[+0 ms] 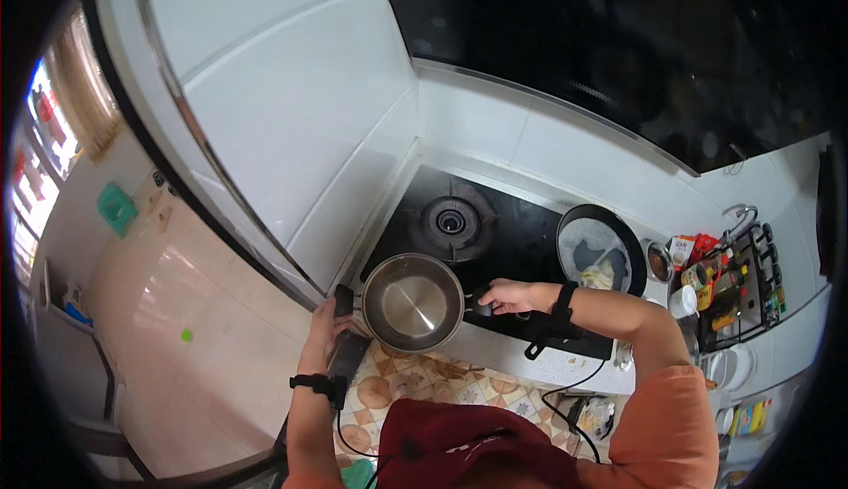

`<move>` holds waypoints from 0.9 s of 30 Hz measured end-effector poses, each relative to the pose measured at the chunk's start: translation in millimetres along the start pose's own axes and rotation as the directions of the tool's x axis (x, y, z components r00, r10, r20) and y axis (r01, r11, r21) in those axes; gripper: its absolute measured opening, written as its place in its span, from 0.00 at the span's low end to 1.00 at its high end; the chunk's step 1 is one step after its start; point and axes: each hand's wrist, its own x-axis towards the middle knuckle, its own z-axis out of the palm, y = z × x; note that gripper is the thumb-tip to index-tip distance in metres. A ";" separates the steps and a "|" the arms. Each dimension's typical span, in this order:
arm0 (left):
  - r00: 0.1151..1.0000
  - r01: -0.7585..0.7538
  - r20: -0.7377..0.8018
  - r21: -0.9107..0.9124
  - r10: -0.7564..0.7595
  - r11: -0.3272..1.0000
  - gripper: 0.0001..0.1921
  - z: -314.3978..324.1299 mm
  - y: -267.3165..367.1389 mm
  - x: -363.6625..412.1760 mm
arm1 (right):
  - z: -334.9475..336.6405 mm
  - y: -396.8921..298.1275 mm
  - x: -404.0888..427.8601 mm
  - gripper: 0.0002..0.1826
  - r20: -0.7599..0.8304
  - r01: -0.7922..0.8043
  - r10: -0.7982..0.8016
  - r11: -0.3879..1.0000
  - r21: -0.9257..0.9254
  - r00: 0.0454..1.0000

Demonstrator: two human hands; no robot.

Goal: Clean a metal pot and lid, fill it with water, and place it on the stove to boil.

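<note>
A stainless steel pot [413, 303] with two black side handles is held between my hands, over the front left edge of the black gas hob [520, 224]. My left hand [326, 325] grips its left handle, and my right hand [505, 296] grips the right one. The pot looks almost bare inside, with a bright reflection on its bottom. Behind it is the left burner [450, 222], with nothing on it. A black frying pan [635, 244] stands on the right side of the hob, with pale liquid or foam and a yellowish-white piece of food in it.
A white wall panel [291, 111] rises at the left, and a dark range hood [570, 45] hangs above. Right of the pan are a metal bowl [657, 260], a white container [684, 301] and a black rack [755, 290] with bottles. A cable [563, 409] runs from my right forearm.
</note>
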 end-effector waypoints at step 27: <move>0.986 -0.098 0.134 0.017 0.095 0.995 0.10 89.1 73.6 -24.3 | -83.6 -72.9 -35.3 0.16 -0.001 0.218 -0.219 0.973 0.081 0.976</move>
